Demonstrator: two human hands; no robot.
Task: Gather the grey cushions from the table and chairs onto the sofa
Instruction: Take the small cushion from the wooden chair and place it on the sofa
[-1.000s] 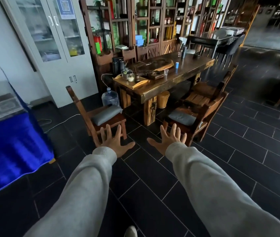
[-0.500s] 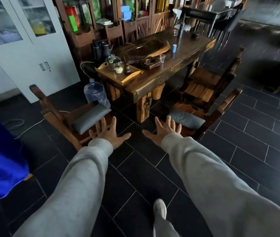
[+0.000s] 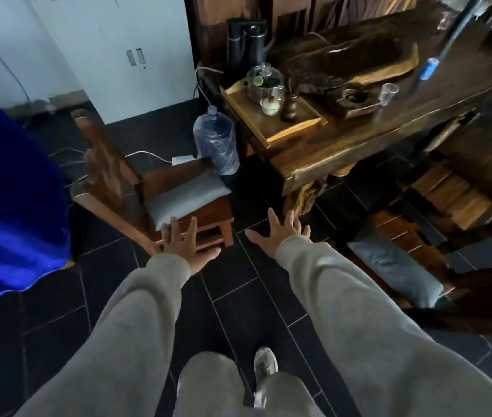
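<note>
A grey cushion [image 3: 186, 195] lies on the seat of a wooden chair [image 3: 109, 173] left of centre. My left hand [image 3: 183, 245] is spread open just in front of that cushion, its fingertips at the cushion's near edge. My right hand [image 3: 278, 233] is open too, fingers apart, over the dark floor between the chair and the table leg. A second grey cushion [image 3: 395, 269] rests on another wooden chair [image 3: 479, 293] at the right, beyond my right sleeve. Neither hand holds anything.
A long dark wooden table [image 3: 344, 145] carries a tea tray [image 3: 272, 115] with a glass pot and cups. A water jug [image 3: 216, 142] stands beside the left chair. Blue cloth [image 3: 7, 200] covers furniture at the left. White cabinet behind. Dark tiled floor underfoot.
I have walked closer to the table and chairs. The left chair with its cushion is now right under my left hand; both hands stay spread open.
</note>
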